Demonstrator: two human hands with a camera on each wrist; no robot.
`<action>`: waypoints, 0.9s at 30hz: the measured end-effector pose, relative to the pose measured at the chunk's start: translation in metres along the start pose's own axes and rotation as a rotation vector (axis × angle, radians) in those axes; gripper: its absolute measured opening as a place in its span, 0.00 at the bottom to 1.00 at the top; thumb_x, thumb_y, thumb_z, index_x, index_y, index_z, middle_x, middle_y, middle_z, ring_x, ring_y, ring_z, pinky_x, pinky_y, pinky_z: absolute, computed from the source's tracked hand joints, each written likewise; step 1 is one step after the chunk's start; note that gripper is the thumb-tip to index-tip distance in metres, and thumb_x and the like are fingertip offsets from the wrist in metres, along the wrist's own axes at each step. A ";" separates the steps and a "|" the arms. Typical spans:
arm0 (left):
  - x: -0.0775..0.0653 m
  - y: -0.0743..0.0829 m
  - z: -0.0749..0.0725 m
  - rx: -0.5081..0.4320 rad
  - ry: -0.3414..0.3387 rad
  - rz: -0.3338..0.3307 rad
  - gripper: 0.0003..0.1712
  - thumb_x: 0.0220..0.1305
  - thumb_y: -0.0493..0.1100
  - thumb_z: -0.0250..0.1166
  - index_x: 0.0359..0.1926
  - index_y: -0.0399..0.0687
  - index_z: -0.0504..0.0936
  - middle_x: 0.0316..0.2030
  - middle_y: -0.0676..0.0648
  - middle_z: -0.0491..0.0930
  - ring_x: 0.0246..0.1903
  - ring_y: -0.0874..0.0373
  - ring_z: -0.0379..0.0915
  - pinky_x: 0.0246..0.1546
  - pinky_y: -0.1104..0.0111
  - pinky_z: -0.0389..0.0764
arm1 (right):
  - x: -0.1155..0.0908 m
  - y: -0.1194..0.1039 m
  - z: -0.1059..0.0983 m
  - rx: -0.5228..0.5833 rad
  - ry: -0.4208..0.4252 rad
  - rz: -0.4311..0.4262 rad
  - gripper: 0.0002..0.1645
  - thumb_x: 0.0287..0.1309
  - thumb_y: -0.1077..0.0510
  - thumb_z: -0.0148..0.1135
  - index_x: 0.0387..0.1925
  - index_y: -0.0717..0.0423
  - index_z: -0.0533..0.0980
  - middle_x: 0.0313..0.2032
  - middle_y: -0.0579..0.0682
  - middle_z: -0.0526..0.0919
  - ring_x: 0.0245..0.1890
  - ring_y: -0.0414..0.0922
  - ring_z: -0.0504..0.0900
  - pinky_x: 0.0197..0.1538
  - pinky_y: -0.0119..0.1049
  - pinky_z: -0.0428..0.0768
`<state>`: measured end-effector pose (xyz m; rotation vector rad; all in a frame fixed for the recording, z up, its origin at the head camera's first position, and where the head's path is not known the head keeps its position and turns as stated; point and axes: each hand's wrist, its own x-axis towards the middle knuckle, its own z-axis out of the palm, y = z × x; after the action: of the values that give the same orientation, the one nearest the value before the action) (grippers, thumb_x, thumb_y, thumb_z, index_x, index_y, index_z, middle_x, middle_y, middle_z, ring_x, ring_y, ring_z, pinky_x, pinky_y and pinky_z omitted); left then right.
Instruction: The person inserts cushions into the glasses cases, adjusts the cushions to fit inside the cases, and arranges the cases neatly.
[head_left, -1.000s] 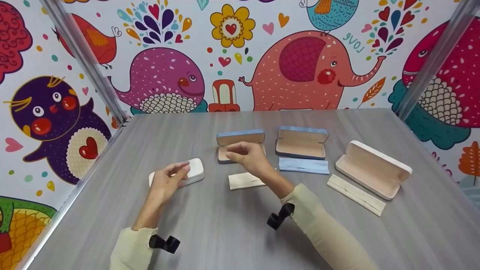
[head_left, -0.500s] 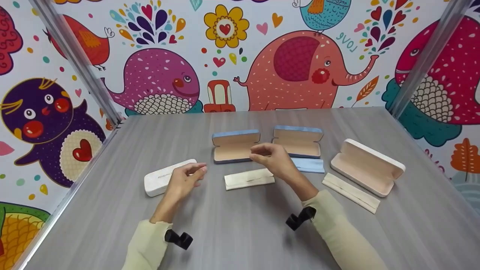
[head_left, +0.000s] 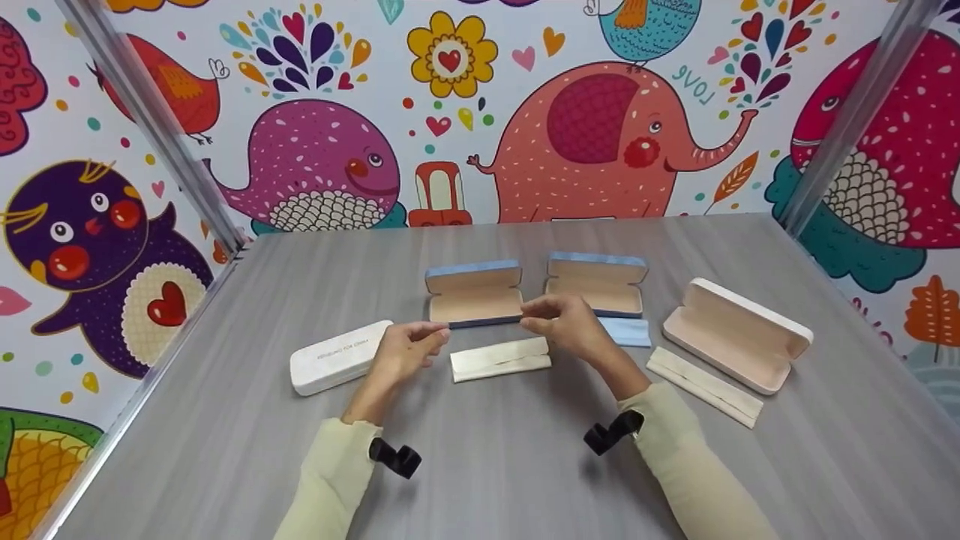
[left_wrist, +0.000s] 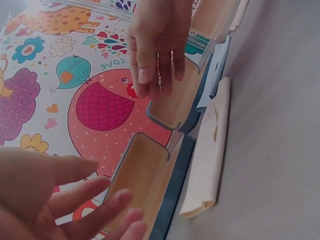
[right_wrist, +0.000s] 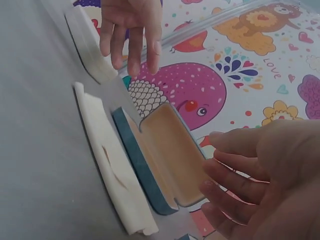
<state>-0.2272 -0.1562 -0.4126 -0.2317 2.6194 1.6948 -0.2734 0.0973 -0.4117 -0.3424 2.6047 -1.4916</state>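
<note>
In the head view my left hand (head_left: 401, 354) hovers between a closed white glasses case (head_left: 330, 360) and a folded cream cloth (head_left: 499, 361). Its fingers are relaxed and hold nothing. My right hand (head_left: 570, 326) hangs over the cloth's far right end, also holding nothing, its fingers loosely bent in the right wrist view (right_wrist: 245, 180). Behind the hands, a blue glasses case (head_left: 476, 306) stands with its lid up, tan lining showing. A second opened blue case (head_left: 592, 289) is to its right. The right hand partly hides a folded light blue cloth (head_left: 630, 332).
On the right, a white glasses case (head_left: 727, 349) lies with its lid up. Another folded cream cloth (head_left: 705, 386) is in front of it. The grey table (head_left: 495, 465) ends at a cartoon-printed wall (head_left: 465, 150), with metal posts (head_left: 165, 127) at its corners.
My left hand has moved right, off the closed white case. My right hand has shifted right, away from the left blue case. The cases and cloths keep their places; the head view shifted slightly.
</note>
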 end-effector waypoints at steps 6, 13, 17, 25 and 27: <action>0.004 0.004 0.006 -0.013 -0.006 -0.026 0.16 0.68 0.43 0.66 0.52 0.39 0.85 0.42 0.43 0.86 0.39 0.56 0.81 0.37 0.70 0.83 | 0.003 0.009 -0.001 -0.039 0.000 -0.021 0.14 0.66 0.59 0.64 0.51 0.59 0.83 0.47 0.54 0.87 0.44 0.46 0.81 0.45 0.36 0.81; 0.010 -0.004 0.009 0.020 -0.013 -0.061 0.15 0.67 0.40 0.66 0.51 0.36 0.85 0.38 0.43 0.85 0.34 0.58 0.79 0.32 0.72 0.81 | 0.005 0.017 0.003 -0.029 0.003 -0.014 0.14 0.65 0.61 0.64 0.50 0.60 0.83 0.46 0.55 0.87 0.42 0.44 0.82 0.43 0.33 0.80; 0.013 -0.009 0.012 0.063 -0.027 -0.067 0.14 0.67 0.40 0.66 0.50 0.37 0.85 0.37 0.43 0.86 0.29 0.59 0.79 0.27 0.73 0.78 | 0.008 0.023 0.004 -0.054 0.018 -0.036 0.14 0.63 0.62 0.66 0.49 0.62 0.84 0.44 0.57 0.88 0.41 0.44 0.83 0.39 0.30 0.78; 0.014 -0.016 0.018 0.137 -0.043 -0.099 0.16 0.64 0.41 0.67 0.50 0.38 0.84 0.44 0.39 0.86 0.30 0.58 0.79 0.27 0.74 0.75 | 0.012 0.033 0.007 -0.085 0.020 -0.021 0.15 0.59 0.64 0.69 0.49 0.65 0.83 0.43 0.61 0.87 0.43 0.50 0.85 0.41 0.32 0.80; 0.014 -0.017 0.019 0.139 -0.052 -0.107 0.17 0.63 0.41 0.68 0.51 0.37 0.84 0.46 0.37 0.85 0.30 0.58 0.78 0.28 0.73 0.77 | 0.013 0.035 0.008 -0.095 0.019 -0.003 0.16 0.59 0.63 0.69 0.49 0.64 0.83 0.44 0.60 0.87 0.44 0.51 0.85 0.43 0.34 0.80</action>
<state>-0.2402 -0.1476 -0.4375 -0.3138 2.6213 1.4600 -0.2886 0.1043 -0.4459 -0.3437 2.6975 -1.3814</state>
